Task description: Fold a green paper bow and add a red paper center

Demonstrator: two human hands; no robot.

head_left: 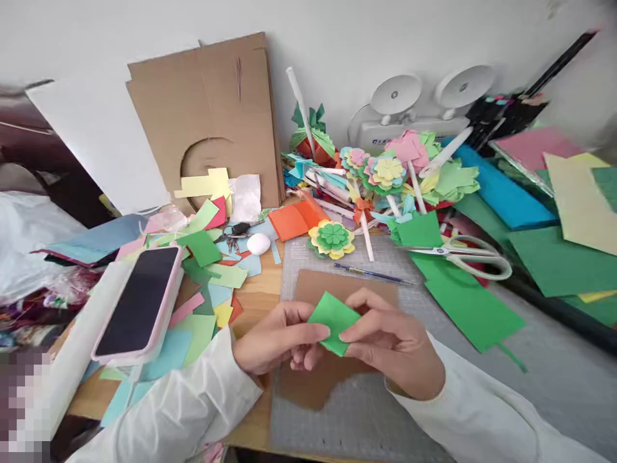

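Pinching a small green paper piece (334, 314) between both hands is how I read the step in the head view, probably lining up or pressing a fold, though I cannot make out how many layers there are. My left hand (279, 335) has its thumb on the near face, fingers behind; my right hand (393, 344) grips the opposite edge between thumb and forefinger. The hands are apart, bridged by the paper, which sits between the fingertips above the brown cardboard (308, 389). I judge that the next move calls for a light, steady pinch with the edges even, since thin paper could slip or crease askew. Just beyond the hands lies a pen (371, 273); scissors (449, 252) rest past the right hand.
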